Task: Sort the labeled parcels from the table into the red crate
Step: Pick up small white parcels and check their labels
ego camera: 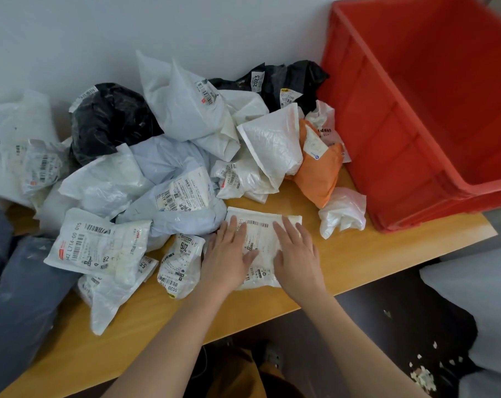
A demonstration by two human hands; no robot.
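A flat white labeled parcel (262, 239) lies near the front of the wooden table (358, 254). My left hand (229, 254) rests flat on its left part and my right hand (295, 251) lies flat on its right part, fingers straight. Behind it spreads a heap of labeled parcels: white bags (183, 101), a black bag (108, 119), a pale blue bag (180, 193) and an orange one (318, 170). The red crate (415, 156) stands on the table's right end and looks empty inside.
A crumpled white and pink bag (344, 211) lies between the flat parcel and the crate. Dark grey bags (19, 282) hang over the table's left side. A wall rises behind the heap. Paper scraps (421, 374) litter the dark floor at lower right.
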